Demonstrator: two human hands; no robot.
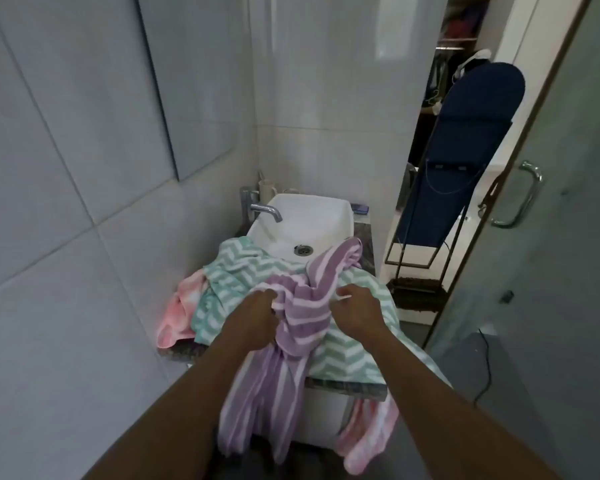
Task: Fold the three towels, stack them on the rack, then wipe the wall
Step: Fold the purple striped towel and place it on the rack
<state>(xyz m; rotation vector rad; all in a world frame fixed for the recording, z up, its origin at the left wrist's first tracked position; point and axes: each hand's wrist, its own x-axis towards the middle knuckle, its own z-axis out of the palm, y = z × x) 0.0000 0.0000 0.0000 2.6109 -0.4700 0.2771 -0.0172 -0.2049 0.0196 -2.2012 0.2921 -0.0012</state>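
Note:
Three towels lie heaped on the counter in front of the white basin [343, 211]. On top is a purple towel with white stripes [305, 310], crumpled, one end draped over the basin rim and the other hanging off the counter's front. My left hand [253, 318] is shut on its left edge. My right hand [355, 306] pinches its right edge. Under it spreads a green and white zigzag towel [238, 271]. A pink towel [182, 306] sticks out at the left and hangs down at the front right. The grey tiled wall [66, 202] runs along the left.
A chrome tap [265, 210] and a cup [266, 189] stand behind the basin. A mirror [191, 81] hangs on the left wall. A folded blue ironing board [465, 150] leans in the doorway on the right, beside a glass door with a metal handle [520, 195].

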